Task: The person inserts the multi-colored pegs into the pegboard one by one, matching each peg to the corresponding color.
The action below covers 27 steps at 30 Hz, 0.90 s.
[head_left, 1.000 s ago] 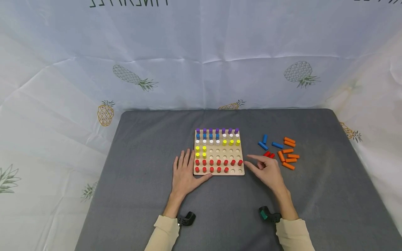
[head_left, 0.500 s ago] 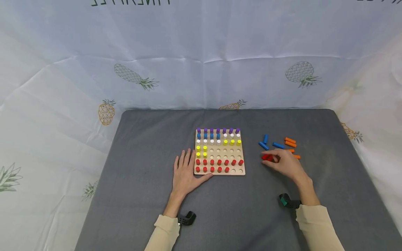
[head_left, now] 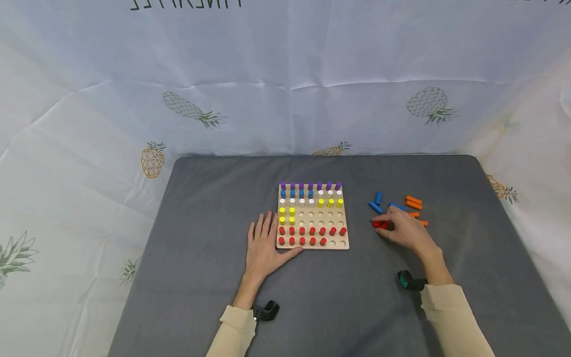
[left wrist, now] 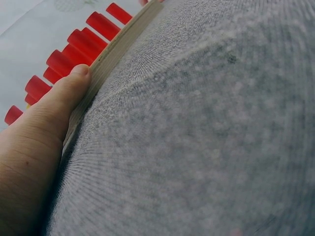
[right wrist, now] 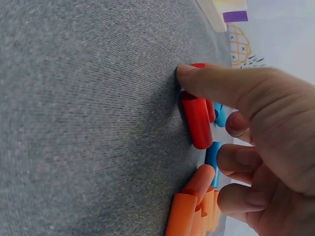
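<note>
My left hand (head_left: 263,252) lies flat with spread fingers at the left edge of a wooden pegboard (head_left: 321,218). Its thumb (left wrist: 74,88) rests against the board's near edge, beside upright red pegs (left wrist: 61,63). To the right, my right hand (head_left: 406,230) is down at the loose red pegs (head_left: 380,224). Its thumb (right wrist: 211,81) crosses the end of a red peg (right wrist: 198,123), pinching it; the index finger is hidden behind in the right wrist view. The other fingers hang curled over blue and orange pegs. Purple, blue, white, yellow and red pegs stand in rows on the board.
Loose blue pegs (head_left: 375,207) lie just beyond the right hand. Orange pegs (head_left: 413,202) lie to its right, several partly covered by it. Grey cloth (head_left: 321,297) covers the table, and a pineapple-print curtain (head_left: 267,114) hangs behind.
The right hand has moved right from the board's edge to the loose red pegs and closed around them. Over the last half second it has barely shifted. The left hand stays still.
</note>
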### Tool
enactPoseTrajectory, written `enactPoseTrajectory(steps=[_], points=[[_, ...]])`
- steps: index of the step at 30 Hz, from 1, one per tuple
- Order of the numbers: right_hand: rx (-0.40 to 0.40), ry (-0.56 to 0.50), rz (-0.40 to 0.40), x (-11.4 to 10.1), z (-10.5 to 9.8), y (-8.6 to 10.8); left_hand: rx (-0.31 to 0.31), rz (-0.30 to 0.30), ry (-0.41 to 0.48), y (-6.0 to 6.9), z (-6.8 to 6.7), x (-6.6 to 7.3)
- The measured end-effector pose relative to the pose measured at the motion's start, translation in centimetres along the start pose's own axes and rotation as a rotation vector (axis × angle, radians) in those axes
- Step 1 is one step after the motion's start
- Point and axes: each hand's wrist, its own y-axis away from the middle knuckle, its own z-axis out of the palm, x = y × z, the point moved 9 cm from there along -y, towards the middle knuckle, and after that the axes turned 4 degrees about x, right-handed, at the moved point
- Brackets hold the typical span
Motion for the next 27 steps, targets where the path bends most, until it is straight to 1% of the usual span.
enactPoseTrajectory(steps=[6,13,17,21,27], points=[[0.028,0.036,-0.008,-0.1,0.0,0.0,0.008,0.002,0.015,0.1,0.0,0.0],[0.118,0.053,-0.022,-0.8,-0.4,0.0,-0.005,-0.004,0.012,0.0,0.2,0.0],[0.181,0.029,-0.021,-1.4,-1.0,0.1,0.007,0.0,0.016,0.0,0.1,0.0],[0.23,-0.027,-0.013,-1.9,-1.3,0.1,0.017,0.005,0.017,0.0,0.1,0.0],[0.255,-0.08,-0.007,-2.0,-0.6,0.3,-0.009,-0.008,0.018,0.0,0.2,0.0]])
